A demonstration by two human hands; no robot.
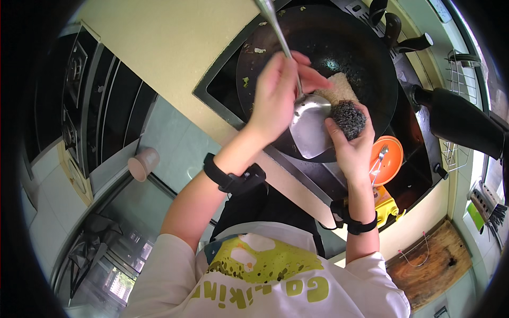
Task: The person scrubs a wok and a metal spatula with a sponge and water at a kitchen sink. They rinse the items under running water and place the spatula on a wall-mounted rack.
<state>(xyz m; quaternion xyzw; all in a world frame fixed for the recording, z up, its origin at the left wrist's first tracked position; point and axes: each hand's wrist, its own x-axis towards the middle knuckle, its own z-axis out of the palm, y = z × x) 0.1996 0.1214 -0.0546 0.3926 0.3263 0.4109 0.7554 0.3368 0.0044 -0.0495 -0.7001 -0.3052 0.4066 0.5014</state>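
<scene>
My left hand (278,91) is closed around the lower handle of a metal wok spatula (312,129), its fingers blurred and reaching toward a beige scrubbing pad (340,87). The spatula's wet blade tilts down over the near rim of a large dark wok (370,51). In my right hand (354,151) is a grey steel wool scrubber (348,120), gripped between thumb and fingers close beside the blade. The beige pad lies just behind the scrubber; whether a hand holds it I cannot tell. Food scraps (259,50) cling to the wok's inner wall.
The wok sits over a black cooktop (222,85). Right of it are an orange bowl (387,159) with cutlery and a yellow bottle (385,206). Black-handled knives (393,30) stand at the back. A wooden cutting board (433,262) is at right, a pink cup-shaped container (144,163) lower left.
</scene>
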